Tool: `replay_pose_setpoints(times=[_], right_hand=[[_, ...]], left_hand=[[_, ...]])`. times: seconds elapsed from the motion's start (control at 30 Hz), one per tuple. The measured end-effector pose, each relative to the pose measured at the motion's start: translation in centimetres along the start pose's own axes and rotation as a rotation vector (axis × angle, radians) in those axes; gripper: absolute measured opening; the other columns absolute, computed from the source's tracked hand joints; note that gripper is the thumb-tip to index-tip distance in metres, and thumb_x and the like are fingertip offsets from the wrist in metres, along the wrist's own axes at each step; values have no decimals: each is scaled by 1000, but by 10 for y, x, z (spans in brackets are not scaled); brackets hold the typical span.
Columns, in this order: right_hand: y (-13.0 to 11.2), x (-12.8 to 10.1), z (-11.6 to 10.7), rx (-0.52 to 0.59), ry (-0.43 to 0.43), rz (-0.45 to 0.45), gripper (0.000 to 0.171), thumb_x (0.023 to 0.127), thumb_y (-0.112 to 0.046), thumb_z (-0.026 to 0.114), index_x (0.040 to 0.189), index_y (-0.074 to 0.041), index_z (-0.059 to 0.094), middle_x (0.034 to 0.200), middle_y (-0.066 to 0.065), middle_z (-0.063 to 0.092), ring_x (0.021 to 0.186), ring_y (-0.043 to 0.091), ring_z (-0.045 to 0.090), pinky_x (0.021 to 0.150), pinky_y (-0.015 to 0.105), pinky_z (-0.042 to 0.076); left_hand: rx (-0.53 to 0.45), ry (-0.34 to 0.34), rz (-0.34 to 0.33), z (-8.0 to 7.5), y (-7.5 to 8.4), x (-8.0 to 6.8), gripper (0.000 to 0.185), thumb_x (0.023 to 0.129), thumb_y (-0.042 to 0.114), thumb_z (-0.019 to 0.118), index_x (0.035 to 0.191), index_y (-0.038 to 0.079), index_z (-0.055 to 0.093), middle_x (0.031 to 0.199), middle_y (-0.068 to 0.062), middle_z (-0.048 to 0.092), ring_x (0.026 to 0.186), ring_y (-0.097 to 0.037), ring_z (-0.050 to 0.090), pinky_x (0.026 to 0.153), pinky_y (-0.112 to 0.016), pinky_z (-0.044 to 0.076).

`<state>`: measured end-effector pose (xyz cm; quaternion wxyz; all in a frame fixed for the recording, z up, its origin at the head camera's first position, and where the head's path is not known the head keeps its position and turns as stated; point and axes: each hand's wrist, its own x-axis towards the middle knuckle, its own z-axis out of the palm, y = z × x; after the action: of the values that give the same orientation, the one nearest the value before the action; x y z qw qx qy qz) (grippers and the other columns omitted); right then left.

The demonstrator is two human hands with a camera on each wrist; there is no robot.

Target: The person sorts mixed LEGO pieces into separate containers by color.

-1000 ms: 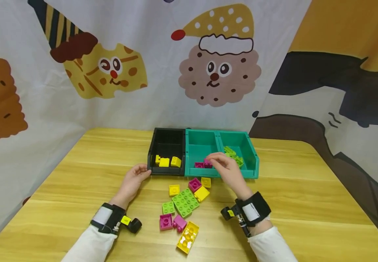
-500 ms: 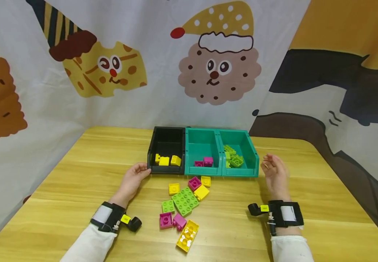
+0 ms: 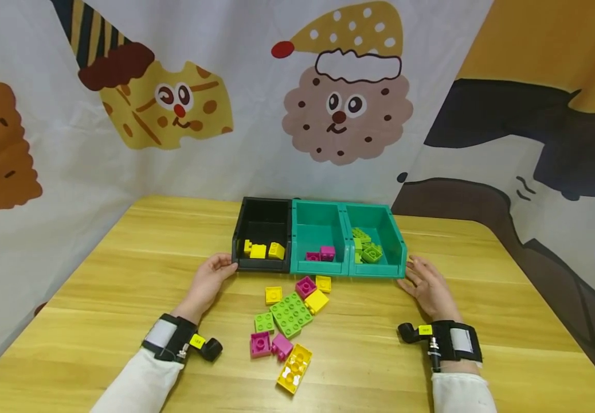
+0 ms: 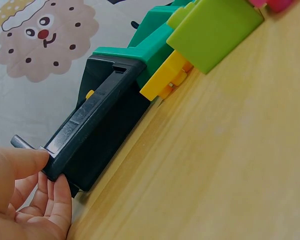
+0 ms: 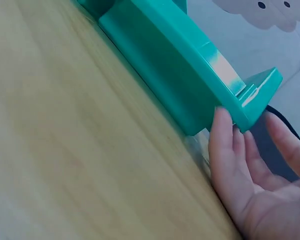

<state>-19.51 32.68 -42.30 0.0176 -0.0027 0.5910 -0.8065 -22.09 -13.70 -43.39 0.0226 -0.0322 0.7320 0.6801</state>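
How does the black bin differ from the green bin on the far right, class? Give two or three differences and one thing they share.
The black bin is dark and holds yellow bricks; the right green bin is teal and holds lime-green bricks. The left hand touches the black bin's front corner; the right hand touches the right green bin's front corner. Both are open-topped, stand in one row on the wooden table and look alike in shape.

No writing can be read on anything.
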Motion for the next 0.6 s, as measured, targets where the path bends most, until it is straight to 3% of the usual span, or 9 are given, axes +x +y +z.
replay_pose_setpoints(times=[0.1,0.23,0.4,0.6], right_hand=[[5,2,1,-99,-13,28,11,99,-12,47,107,-15,54,100,-6,57,90,6,59,81,24,53],[8,4,3,-204,57,79,8,96,-10,53,98,-17,56,89,-7,55,82,5,55,77,19,52],[8,5,5,-222,124,103,7,95,-11,56,92,-18,58,85,-8,56,81,3,56,75,17,51],[6,4,5,-238,141,110,5,94,-13,57,92,-18,59,85,-9,55,83,2,55,77,16,50]], left_hand=[[6,2,3,0,0,0,24,93,5,56,115,-6,51,97,-1,53,89,-9,49,75,-15,44],[7,4,-6,-1,0,0,24,93,4,55,115,-6,51,97,-1,52,89,-9,48,75,-15,44],[14,8,-7,-1,0,-1,25,94,5,55,115,-6,51,97,-2,52,89,-10,49,75,-16,45],[9,1,-7,0,1,0,25,94,6,55,115,-6,51,97,-1,52,89,-10,48,75,-16,44]])
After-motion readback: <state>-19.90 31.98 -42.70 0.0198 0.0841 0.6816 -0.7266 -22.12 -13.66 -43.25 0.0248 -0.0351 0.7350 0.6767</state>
